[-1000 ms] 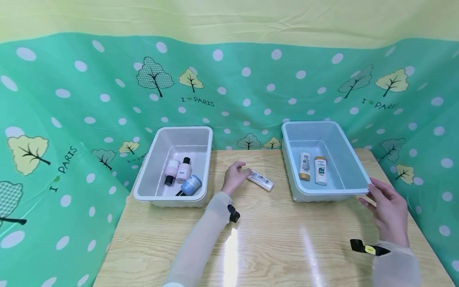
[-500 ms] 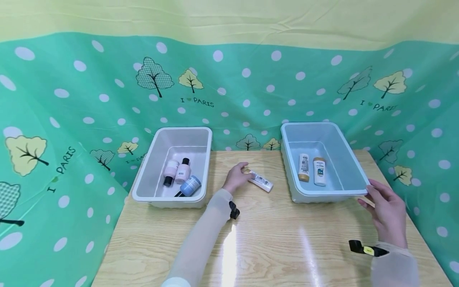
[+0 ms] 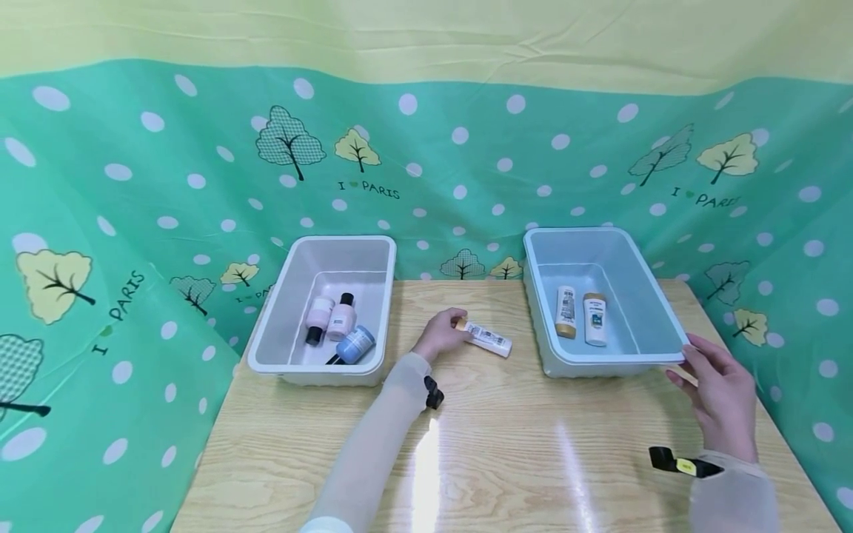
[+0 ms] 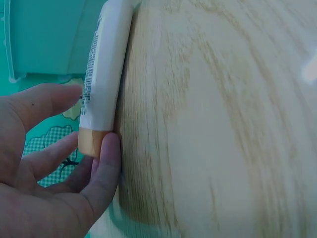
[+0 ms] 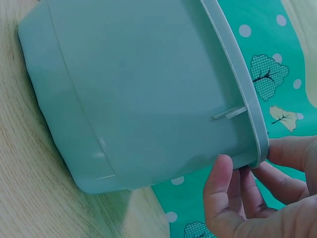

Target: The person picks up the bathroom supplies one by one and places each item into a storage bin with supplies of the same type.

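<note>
A white plastic bottle [image 3: 489,340] with a gold cap lies slantwise on the table between two bins. My left hand [image 3: 441,334] is at its capped end, pinching it between curled fingers; in the left wrist view one fingertip meets the cap [image 4: 93,143] and another meets the labelled side. My right hand [image 3: 723,392] holds the near right corner of the light blue bin [image 3: 609,357], fingers at the rim [image 5: 252,109] in the right wrist view. Inside that bin lie two white bottles with gold caps, one on the left [image 3: 566,311], one on the right [image 3: 595,320].
At the left stands a grey-white bin [image 3: 313,368] with two pink bottles, left [image 3: 320,313] and right [image 3: 342,320], and a blue bottle [image 3: 355,344], all black-capped. A patterned green curtain [image 3: 460,185] hangs behind and around the wooden table [image 3: 506,444].
My left hand has shifted slightly toward the near side at the bottle's capped end, and more of the gold cap shows. The bottle has shifted only slightly. My right hand stays at the bin corner.
</note>
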`<move>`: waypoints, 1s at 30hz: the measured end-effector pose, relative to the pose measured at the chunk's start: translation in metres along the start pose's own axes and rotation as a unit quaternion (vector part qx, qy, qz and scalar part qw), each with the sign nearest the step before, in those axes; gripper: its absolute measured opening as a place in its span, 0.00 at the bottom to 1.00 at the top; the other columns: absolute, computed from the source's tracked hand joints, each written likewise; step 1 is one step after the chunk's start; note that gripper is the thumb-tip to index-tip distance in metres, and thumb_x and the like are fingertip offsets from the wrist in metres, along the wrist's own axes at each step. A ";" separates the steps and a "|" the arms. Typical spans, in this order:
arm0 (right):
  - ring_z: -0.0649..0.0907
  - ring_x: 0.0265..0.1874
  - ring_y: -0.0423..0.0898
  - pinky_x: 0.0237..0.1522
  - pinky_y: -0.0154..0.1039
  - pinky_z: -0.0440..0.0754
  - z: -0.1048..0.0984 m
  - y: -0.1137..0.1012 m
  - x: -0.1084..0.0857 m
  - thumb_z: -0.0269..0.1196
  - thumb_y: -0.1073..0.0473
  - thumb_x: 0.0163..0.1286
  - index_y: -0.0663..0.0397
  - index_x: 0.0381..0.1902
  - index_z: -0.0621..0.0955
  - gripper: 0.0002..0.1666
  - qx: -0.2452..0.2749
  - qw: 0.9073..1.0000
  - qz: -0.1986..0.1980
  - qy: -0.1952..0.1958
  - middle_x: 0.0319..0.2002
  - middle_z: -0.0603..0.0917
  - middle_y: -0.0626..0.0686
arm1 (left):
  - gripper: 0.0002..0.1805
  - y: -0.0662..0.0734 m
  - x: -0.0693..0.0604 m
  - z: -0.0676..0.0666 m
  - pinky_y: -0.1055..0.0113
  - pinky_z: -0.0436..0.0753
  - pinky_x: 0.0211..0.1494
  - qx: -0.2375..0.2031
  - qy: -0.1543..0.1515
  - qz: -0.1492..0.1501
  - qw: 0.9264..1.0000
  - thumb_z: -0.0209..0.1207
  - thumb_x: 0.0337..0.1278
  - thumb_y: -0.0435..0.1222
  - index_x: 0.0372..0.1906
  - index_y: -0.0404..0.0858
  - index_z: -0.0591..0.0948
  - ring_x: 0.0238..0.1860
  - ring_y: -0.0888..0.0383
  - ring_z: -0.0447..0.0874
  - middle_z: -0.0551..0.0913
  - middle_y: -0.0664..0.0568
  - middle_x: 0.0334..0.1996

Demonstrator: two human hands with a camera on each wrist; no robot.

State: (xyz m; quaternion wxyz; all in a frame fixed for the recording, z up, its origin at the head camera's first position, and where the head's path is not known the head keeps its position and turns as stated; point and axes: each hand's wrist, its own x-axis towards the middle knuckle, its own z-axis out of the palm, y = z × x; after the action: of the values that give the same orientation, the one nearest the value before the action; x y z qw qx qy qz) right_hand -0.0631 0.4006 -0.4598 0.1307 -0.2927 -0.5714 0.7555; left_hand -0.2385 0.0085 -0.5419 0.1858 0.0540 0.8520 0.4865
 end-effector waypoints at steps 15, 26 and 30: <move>0.81 0.39 0.41 0.32 0.37 0.87 0.000 0.000 -0.001 0.72 0.55 0.64 0.49 0.63 0.81 0.29 0.000 1.000 0.003 0.006 0.51 0.76 0.45 | 0.29 -0.007 -0.007 -0.002 0.65 0.84 0.48 -0.085 0.006 0.005 0.996 0.70 0.53 0.27 0.62 0.37 0.78 0.50 0.51 0.80 0.80 0.46 0.52; 0.81 0.39 0.41 0.32 0.38 0.87 0.000 0.000 -0.001 0.71 0.55 0.65 0.50 0.63 0.81 0.28 0.002 1.000 0.001 0.000 0.52 0.76 0.46 | 0.22 -0.019 -0.005 -0.001 0.65 0.87 0.42 -0.234 -0.011 -0.036 0.971 0.71 0.50 0.24 0.53 0.29 0.81 0.40 0.52 0.87 0.82 0.40 0.46; 0.82 0.39 0.41 0.32 0.38 0.88 0.000 0.000 -0.001 0.71 0.55 0.65 0.50 0.64 0.80 0.29 -0.001 1.000 0.001 -0.002 0.52 0.75 0.46 | 0.24 -0.020 -0.007 -0.001 0.63 0.87 0.45 -0.279 -0.018 -0.044 0.959 0.70 0.51 0.23 0.55 0.28 0.80 0.40 0.50 0.88 0.82 0.39 0.48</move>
State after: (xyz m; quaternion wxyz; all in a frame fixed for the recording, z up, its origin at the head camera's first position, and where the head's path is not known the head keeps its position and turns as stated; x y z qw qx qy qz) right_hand -0.0626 0.3997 -0.4596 0.1284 -0.2918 -0.5725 0.7554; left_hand -0.2302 -0.0047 -0.5565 0.2295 -0.0289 0.6805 0.6953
